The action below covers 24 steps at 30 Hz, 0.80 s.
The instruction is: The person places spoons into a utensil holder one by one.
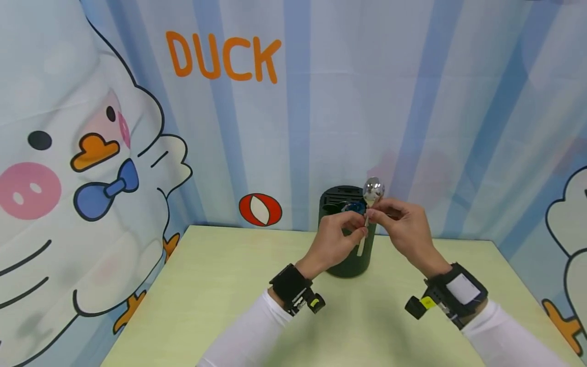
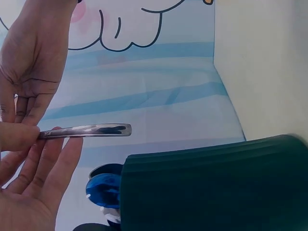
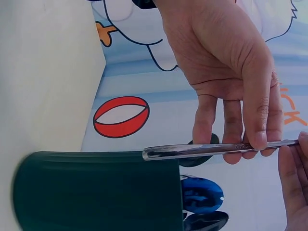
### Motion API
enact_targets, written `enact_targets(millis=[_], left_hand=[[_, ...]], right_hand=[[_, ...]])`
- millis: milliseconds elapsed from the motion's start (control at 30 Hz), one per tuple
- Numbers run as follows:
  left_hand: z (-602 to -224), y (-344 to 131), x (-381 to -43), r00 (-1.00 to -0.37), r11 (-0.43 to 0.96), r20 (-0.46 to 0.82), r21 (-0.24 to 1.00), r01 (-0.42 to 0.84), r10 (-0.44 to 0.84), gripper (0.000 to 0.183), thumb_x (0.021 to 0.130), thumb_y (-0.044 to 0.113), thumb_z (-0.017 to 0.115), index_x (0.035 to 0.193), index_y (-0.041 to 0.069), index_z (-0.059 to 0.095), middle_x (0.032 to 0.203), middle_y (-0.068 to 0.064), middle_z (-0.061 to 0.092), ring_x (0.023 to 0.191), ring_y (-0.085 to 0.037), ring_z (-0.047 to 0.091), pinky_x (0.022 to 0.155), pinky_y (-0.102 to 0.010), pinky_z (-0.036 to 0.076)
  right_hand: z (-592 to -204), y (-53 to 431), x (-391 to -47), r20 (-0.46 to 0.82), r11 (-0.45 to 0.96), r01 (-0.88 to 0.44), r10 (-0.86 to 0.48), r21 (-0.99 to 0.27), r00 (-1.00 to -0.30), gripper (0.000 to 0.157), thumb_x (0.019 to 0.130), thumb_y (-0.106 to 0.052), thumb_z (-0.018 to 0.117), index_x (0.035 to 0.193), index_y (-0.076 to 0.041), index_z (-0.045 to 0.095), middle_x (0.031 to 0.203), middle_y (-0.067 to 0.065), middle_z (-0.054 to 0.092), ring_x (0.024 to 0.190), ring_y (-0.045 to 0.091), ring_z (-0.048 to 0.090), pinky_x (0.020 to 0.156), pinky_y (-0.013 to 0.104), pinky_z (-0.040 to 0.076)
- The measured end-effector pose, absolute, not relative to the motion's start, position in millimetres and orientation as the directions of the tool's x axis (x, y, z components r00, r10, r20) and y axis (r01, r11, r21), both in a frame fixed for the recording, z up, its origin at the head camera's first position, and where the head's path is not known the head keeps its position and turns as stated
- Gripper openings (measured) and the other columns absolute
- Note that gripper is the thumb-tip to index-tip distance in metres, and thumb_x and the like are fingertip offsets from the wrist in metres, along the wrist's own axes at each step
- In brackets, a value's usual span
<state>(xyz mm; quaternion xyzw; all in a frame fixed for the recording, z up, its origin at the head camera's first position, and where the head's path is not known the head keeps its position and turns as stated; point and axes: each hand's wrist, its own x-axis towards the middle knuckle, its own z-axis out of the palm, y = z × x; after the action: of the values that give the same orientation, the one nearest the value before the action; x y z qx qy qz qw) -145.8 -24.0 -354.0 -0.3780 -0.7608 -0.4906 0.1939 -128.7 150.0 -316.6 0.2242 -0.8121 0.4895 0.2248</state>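
A shiny metal spoon [image 1: 373, 190] stands upright, bowl on top, between the two hands. My left hand [image 1: 334, 238] pinches its handle between thumb and fingers; in the right wrist view the handle's end [image 3: 168, 152] sticks out below those fingers. Higher up, just under the bowl, the thumb and fingertips of my right hand [image 1: 407, 232] pinch the spoon. Right behind the hands is a dark green utensil holder [image 1: 349, 268]. A blue, glossy spoon-shaped piece [image 2: 103, 190] and darker rounded pieces show at its opening.
The holder has a slotted section [image 1: 344, 191] at its back and stands on a pale yellow-green table [image 1: 238, 285] near the rear edge. Behind the table hangs a blue striped cloth [image 1: 362, 102] printed with ducks.
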Motion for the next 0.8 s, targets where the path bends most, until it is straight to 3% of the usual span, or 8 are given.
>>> enact_targets(millis=[167,333,567,800], left_hand=[[-340.8,-27.5,-151.0,-0.622,0.243,0.682,0.575,0.781,0.385,0.006,0.09,0.011,0.06,0.096,0.009,0.061,0.082,0.005,0.06,0.072,0.002,0.054,0.071,-0.017,0.048],[-329.1,-31.1,-158.1,-0.615,0.238,0.701,0.569,0.787,0.36,0.007,0.089,0.009,0.06,0.096,0.007,0.061,0.083,0.002,0.061,0.071,0.0,0.055,0.066,-0.019,0.05],[-314.4,-34.6,-171.0,-0.614,0.286,0.717,0.544,0.789,0.33,0.01,0.09,0.011,0.06,0.099,0.008,0.063,0.086,-0.001,0.063,0.077,-0.003,0.057,0.07,-0.022,0.05],[-306.3,-38.1,-180.1,-0.599,0.287,0.737,0.529,0.799,0.311,0.013,0.091,0.012,0.058,0.103,0.009,0.063,0.088,0.0,0.063,0.078,-0.002,0.056,0.071,-0.021,0.049]], right_hand=[[-304.2,145.1,-133.7,0.614,0.422,-0.608,-0.142,-0.672,-0.777,0.008,0.087,-0.014,0.065,0.092,-0.008,0.066,0.081,0.006,0.066,0.076,0.014,0.061,0.066,0.025,0.048],[-290.4,140.3,-140.8,0.636,0.425,-0.629,-0.148,-0.651,-0.758,0.011,0.087,-0.022,0.065,0.09,-0.011,0.067,0.082,0.002,0.066,0.078,0.011,0.061,0.066,0.025,0.049],[-277.8,135.9,-155.5,0.658,0.446,-0.644,-0.15,-0.621,-0.738,0.015,0.088,-0.027,0.064,0.093,-0.014,0.067,0.089,0.001,0.063,0.091,0.01,0.059,0.082,0.036,0.052],[-266.8,130.5,-164.9,0.692,0.426,-0.688,-0.177,-0.587,-0.7,0.014,0.087,-0.019,0.065,0.098,-0.012,0.067,0.092,0.004,0.063,0.092,0.013,0.06,0.08,0.037,0.053]])
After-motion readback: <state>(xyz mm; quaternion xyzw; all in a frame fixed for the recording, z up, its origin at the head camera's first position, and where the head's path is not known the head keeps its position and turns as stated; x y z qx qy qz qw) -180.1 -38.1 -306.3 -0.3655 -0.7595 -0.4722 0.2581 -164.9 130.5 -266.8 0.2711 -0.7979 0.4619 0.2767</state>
